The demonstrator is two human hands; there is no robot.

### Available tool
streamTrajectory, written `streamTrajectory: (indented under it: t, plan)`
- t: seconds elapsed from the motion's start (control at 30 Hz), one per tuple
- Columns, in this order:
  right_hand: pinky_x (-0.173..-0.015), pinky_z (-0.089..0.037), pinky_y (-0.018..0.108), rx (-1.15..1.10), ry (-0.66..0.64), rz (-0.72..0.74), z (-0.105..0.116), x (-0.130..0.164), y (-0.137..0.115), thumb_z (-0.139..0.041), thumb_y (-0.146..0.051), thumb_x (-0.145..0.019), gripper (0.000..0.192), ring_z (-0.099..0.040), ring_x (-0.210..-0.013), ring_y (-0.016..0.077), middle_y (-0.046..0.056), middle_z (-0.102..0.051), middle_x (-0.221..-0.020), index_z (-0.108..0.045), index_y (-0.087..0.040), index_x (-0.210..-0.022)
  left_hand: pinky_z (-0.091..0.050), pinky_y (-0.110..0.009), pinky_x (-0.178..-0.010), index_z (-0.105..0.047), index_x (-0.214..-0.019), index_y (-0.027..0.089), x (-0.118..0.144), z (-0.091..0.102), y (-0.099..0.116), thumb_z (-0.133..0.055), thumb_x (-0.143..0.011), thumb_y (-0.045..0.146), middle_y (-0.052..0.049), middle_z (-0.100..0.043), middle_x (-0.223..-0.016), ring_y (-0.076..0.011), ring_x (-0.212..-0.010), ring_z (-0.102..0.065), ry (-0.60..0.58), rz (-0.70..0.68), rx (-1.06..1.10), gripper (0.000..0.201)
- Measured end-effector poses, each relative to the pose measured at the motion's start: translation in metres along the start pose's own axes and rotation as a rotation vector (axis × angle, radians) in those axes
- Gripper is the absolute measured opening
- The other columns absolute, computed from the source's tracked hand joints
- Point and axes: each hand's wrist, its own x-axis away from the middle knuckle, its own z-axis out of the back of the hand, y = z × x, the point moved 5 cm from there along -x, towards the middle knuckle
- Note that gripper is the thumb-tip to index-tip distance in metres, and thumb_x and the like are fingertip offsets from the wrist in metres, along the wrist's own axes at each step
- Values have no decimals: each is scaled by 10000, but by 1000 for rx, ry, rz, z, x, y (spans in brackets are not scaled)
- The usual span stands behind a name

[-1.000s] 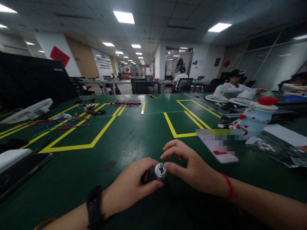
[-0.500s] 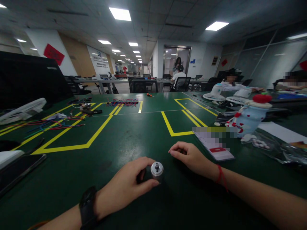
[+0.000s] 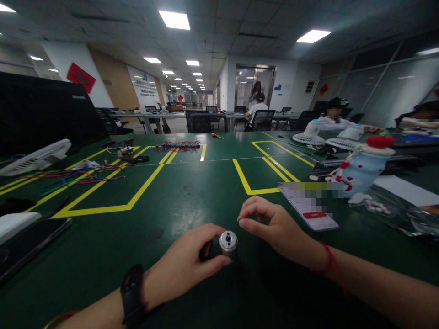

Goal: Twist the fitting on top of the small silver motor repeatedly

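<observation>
My left hand (image 3: 192,256) grips a small silver cylindrical motor (image 3: 228,241) between thumb and fingers, holding it upright at the table's near middle. Its round metal top faces up, with a short shaft in the centre and small dark holes beside it. To the upper right of the motor, and apart from it, is my right hand (image 3: 270,224). Its thumb and index fingertips come together in a pinch; whatever may be between them is too small to make out.
A phone (image 3: 308,212) lies beyond my right wrist, near a blue bottle (image 3: 366,169). Yellow tape (image 3: 243,176) marks the green table (image 3: 192,192). Loose wires (image 3: 85,176), a white fan (image 3: 37,157) and a dark phone (image 3: 37,244) are left. An orange screwdriver (image 3: 216,135) lies far back.
My right hand has risen slightly, and its fingers are more arched. My left hand still holds the motor. The whole view has shifted a little.
</observation>
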Motion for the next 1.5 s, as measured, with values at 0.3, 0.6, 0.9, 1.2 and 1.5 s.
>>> streamTrajectory:
  t: [0.3,0.6,0.9,1.2,1.5]
  plan:
    - [-925,-385,404,252,-343,37,-12,19,14,-680,-309,-830,115,-507,-1021,210,37,-591,-1068,-729,-260,-922,-367,-234,-605,-596,-1080,238,1,1,0,-644,-862,255,9,-614,-906,-148,-708,-510,-3,9,1,223]
    - [-752,-481,303,-87,-68,-223,15,5,39,-566,-314,-898,167,-597,-835,154,33,-631,-928,-648,-171,-919,-384,-241,-621,-579,-1114,265,1,2,0,-642,-874,275,17,-610,-935,-146,-711,-514,-15,-2,22,248]
    - [-877,-433,350,188,-241,73,-10,14,9,-712,-239,-783,95,-552,-957,183,28,-588,-1015,-711,-225,-877,-369,-238,-614,-589,-1080,258,1,1,0,-652,-865,252,21,-604,-916,-149,-722,-515,-5,-6,17,224]
    - [-862,-443,319,108,-69,137,-15,-2,-21,-676,-220,-829,102,-552,-961,172,29,-579,-999,-714,-238,-921,-357,-232,-583,-581,-1068,230,1,-3,-3,-648,-869,274,19,-589,-854,-142,-677,-499,0,0,6,215]
    - [-915,-417,332,21,34,58,9,-1,-5,-628,-274,-860,166,-546,-1030,184,51,-590,-1102,-701,-224,-1000,-371,-241,-609,-586,-1076,248,0,0,-1,-657,-864,279,15,-608,-905,-154,-717,-520,-1,3,5,225]
